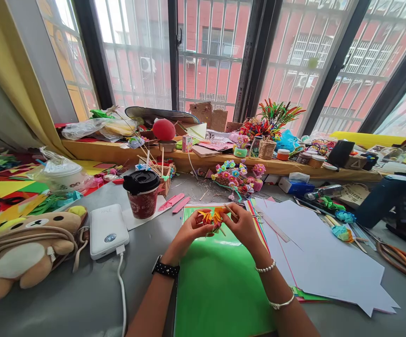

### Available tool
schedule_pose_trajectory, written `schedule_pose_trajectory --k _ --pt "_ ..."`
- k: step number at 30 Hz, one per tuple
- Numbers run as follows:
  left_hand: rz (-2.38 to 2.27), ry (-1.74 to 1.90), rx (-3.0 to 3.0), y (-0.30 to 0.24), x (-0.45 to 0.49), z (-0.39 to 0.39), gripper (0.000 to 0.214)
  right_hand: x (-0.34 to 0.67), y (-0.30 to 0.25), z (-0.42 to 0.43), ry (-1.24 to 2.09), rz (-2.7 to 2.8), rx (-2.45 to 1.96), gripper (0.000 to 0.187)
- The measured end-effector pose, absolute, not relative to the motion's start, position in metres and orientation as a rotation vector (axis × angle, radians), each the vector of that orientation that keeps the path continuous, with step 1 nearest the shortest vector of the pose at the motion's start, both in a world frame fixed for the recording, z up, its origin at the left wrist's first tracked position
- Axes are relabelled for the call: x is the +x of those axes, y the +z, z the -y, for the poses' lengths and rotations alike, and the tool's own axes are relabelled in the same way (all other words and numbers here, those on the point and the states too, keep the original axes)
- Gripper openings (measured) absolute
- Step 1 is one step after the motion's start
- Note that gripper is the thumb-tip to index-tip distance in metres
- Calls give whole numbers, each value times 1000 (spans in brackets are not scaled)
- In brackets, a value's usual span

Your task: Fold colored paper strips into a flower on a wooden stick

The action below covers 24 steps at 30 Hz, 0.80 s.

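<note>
An orange-and-yellow folded paper piece, shaped like a flower (pixel 218 215), is held up over a glossy green folder (pixel 220 285). My left hand (pixel 193 230) pinches its left side between thumb and fingers. From the right, my right hand (pixel 241 225) grips the other side with bent fingers. A short pale stick (pixel 223 230) pokes out below the paper; whether it is joined to it I cannot tell. Part of the paper is hidden behind my fingers.
Left of me stand a lidded dark-red cup (pixel 142 199), a white power bank (pixel 109 231) with a cable and a plush bear (pixel 31 248). White sheets (pixel 315 248) and scissors (pixel 404 255) lie on the right. Knitted flowers (pixel 234 175) sit behind my hands, below a crowded windowsill (pixel 203 158).
</note>
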<state>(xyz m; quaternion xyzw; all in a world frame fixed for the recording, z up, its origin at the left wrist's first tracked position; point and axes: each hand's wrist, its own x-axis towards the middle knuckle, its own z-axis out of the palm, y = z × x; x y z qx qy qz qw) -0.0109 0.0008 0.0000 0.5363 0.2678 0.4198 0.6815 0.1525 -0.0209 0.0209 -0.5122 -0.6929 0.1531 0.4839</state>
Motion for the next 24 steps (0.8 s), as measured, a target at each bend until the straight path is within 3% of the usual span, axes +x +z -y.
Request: schedule_pose_trajectory --k 6,19,24 --pt "-699 933 1361 2 -12 -2 51 166 22 20 495 1831 -1199 22" --pt "-757 882 1425 -3 -11 -4 50 153 22 24 112 1964 -1323 10" --pt "-807 875 1381 -2 -13 -5 51 149 20 25 -10 2013 -1333 14"
